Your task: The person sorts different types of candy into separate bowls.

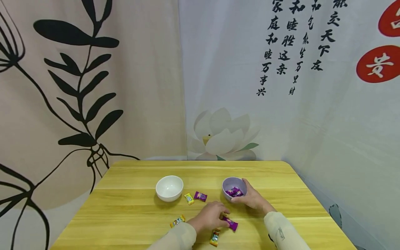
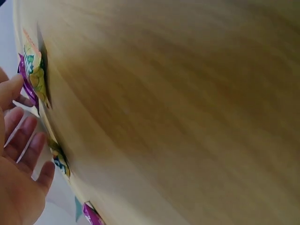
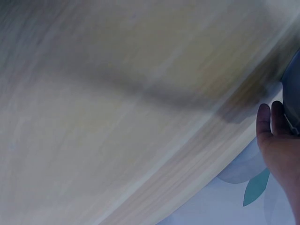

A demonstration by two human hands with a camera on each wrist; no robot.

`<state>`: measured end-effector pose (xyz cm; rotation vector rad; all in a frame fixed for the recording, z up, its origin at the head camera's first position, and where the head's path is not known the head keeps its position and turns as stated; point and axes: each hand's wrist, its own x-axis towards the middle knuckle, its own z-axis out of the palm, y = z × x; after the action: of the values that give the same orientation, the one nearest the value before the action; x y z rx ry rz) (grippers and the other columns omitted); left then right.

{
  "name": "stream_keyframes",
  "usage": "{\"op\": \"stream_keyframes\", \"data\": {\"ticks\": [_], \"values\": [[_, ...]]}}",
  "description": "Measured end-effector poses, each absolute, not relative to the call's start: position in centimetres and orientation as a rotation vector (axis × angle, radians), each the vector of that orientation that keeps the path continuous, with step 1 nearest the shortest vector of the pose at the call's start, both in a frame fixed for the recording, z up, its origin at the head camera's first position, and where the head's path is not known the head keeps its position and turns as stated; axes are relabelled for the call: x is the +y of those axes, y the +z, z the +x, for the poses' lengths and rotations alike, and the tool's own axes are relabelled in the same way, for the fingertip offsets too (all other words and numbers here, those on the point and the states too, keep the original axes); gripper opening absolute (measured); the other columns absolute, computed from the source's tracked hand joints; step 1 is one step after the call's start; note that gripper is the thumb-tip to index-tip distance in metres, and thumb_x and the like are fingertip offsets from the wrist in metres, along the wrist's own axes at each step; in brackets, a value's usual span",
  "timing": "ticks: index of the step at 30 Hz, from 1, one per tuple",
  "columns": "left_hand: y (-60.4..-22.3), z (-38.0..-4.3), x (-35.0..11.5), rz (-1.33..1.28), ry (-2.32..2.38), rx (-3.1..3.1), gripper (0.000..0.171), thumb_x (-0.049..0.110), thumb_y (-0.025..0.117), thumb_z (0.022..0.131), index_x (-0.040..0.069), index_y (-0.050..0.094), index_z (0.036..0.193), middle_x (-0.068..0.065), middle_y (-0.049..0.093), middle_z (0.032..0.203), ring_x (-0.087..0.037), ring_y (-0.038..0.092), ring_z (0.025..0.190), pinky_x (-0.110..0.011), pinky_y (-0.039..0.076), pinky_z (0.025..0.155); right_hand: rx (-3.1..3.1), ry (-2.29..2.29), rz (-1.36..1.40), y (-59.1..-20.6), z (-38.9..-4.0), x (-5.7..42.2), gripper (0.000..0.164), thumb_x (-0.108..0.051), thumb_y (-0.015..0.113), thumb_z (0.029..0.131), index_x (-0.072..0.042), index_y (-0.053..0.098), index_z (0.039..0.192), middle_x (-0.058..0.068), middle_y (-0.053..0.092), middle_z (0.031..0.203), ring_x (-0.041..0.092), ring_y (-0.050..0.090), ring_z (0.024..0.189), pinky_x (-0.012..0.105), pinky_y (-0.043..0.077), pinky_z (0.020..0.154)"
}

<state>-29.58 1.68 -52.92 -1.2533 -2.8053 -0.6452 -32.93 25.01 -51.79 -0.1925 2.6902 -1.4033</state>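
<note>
My left hand (image 1: pixel 210 216) is over the near middle of the table, its thumb and forefinger pinching a purple-wrapped candy (image 1: pixel 232 224). In the left wrist view that candy (image 2: pixel 28 86) shows between the fingertips, beside a yellow-wrapped candy (image 2: pixel 35 75), while the other fingers are spread. With thumb and fingers around its side, my right hand (image 1: pixel 254 199) holds a small purple bowl (image 1: pixel 227 180). Several purple candies (image 1: pixel 234 192) lie in this bowl. The right wrist view shows only part of the hand (image 3: pixel 281 145) against the dark-looking bowl (image 3: pixel 293 101).
A white bowl (image 1: pixel 169 187) stands at the left. Between the bowls lie a yellow candy (image 1: pixel 189 198) and a purple candy (image 1: pixel 200 196). More yellow candies (image 1: pixel 177 221) lie nearer, one (image 1: pixel 214 237) below the left hand. The wooden table (image 1: pixel 125 208) meets a printed backdrop behind.
</note>
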Motion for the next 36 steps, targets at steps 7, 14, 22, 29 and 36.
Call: {"op": "stream_keyframes", "data": {"ticks": [7,14,22,29,36], "values": [[-52.78,-28.97,1.95,-1.261,-0.560,-2.816,0.036,0.037,0.083,0.080,0.021,0.075,0.111,0.015,0.067,0.105,-0.005,0.057,0.102,-0.032,0.042,0.095,2.701,-1.397,-0.203,-51.93,-33.12,25.11,0.120,-0.040,0.086,0.075,0.001,0.008,0.157,0.030,0.031,0.152,0.045,0.036,0.135,0.062,0.026,0.110],[-53.36,-29.12,2.04,-1.284,-0.419,-2.776,0.034,0.041,0.082,0.079,0.023,0.076,0.108,0.015,0.066,0.103,-0.004,0.057,0.097,-0.031,0.042,0.091,2.699,-1.406,-0.214,-51.88,-33.07,25.12,0.119,-0.039,0.086,0.076,0.001,0.009,0.157,0.029,0.033,0.151,0.044,0.037,0.135,0.061,0.027,0.110],[-53.21,-29.06,2.03,-1.302,-0.363,-2.773,0.032,0.042,0.081,0.081,0.024,0.077,0.108,0.016,0.065,0.100,-0.004,0.056,0.099,-0.037,0.041,0.097,2.707,-1.400,-0.206,-51.76,-33.00,25.09,0.119,-0.040,0.086,0.075,0.001,0.009,0.157,0.028,0.033,0.151,0.043,0.037,0.135,0.060,0.028,0.110],[-52.99,-28.99,1.70,-1.298,-0.374,-2.756,0.030,0.041,0.079,0.082,0.025,0.077,0.107,0.016,0.065,0.102,-0.004,0.056,0.101,-0.037,0.040,0.099,2.714,-1.399,-0.206,-51.81,-33.09,24.99,0.119,-0.039,0.087,0.075,0.001,0.010,0.156,0.028,0.034,0.150,0.042,0.038,0.134,0.060,0.028,0.110],[-52.80,-29.27,1.26,-1.287,-0.453,-2.737,0.027,0.037,0.077,0.083,0.021,0.077,0.106,0.014,0.066,0.102,-0.005,0.057,0.101,-0.034,0.040,0.097,2.698,-1.403,-0.181,-51.71,-32.94,24.95,0.120,-0.040,0.087,0.075,0.000,0.009,0.157,0.029,0.032,0.151,0.044,0.037,0.135,0.062,0.025,0.111]]}}
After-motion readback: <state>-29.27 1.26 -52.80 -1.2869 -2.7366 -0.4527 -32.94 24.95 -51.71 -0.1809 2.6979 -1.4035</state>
